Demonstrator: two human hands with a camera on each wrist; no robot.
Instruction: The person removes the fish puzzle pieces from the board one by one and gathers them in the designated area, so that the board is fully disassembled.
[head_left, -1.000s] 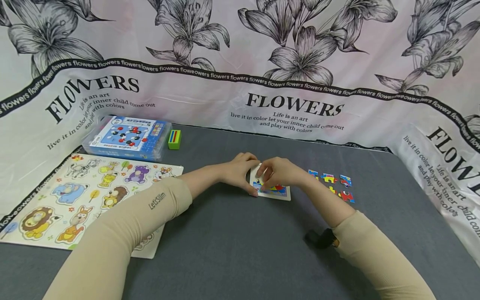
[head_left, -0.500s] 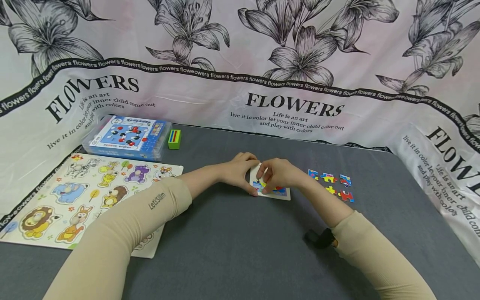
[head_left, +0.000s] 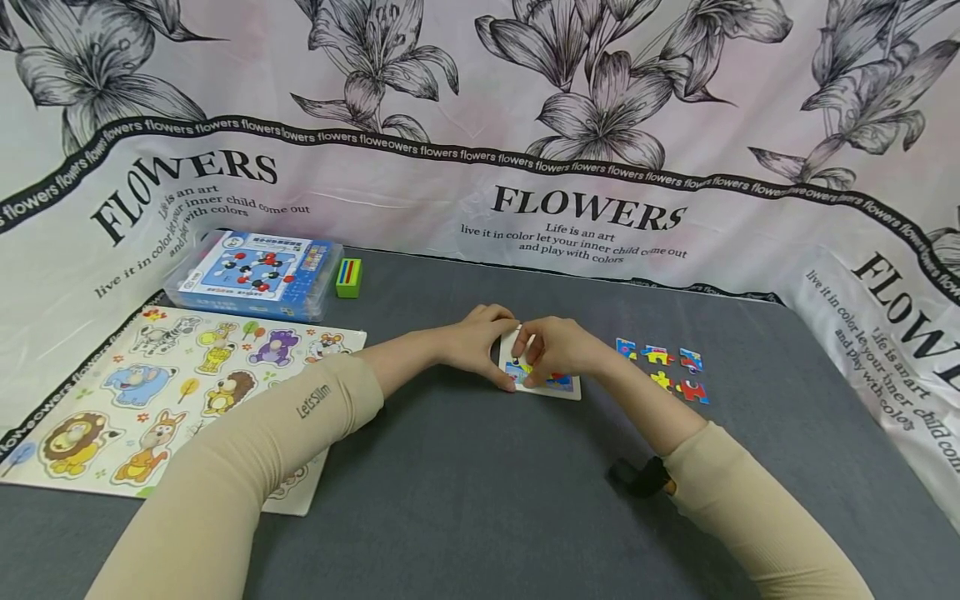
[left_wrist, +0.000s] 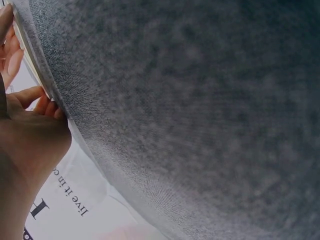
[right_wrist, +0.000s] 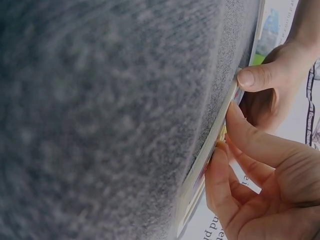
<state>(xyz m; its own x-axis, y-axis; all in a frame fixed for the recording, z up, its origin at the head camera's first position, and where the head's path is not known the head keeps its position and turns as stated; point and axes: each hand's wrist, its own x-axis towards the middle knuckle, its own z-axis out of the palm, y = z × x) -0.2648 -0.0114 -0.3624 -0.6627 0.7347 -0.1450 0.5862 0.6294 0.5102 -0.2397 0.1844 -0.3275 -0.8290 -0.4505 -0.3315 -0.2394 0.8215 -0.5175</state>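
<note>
Puzzle tray (head_left: 507,346): flat on gray tabletop (head_left: 465,500), just right of frame center, colored pieces (head_left: 560,382) showing inside. Nearest camera, beige sleeves (head_left: 225,467) reaching in from bottom left and bottom right; then animal board (head_left: 129,423) at left of frame, partly hidden by one sleeve. Further up, tray's left side gripped between thumb and fingers of left hand (head_left: 476,343); right hand (head_left: 562,346) over tray, thumb and fingertips bent down at the pieces, can't tell if pinching one. Right of that, at least five loose pieces (head_left: 692,392). Farther, upper left: blue-labeled box (head_left: 253,275), green block (head_left: 348,283) just beside. Farthest, across top: flower-print cloth (head_left: 420,200).
</note>
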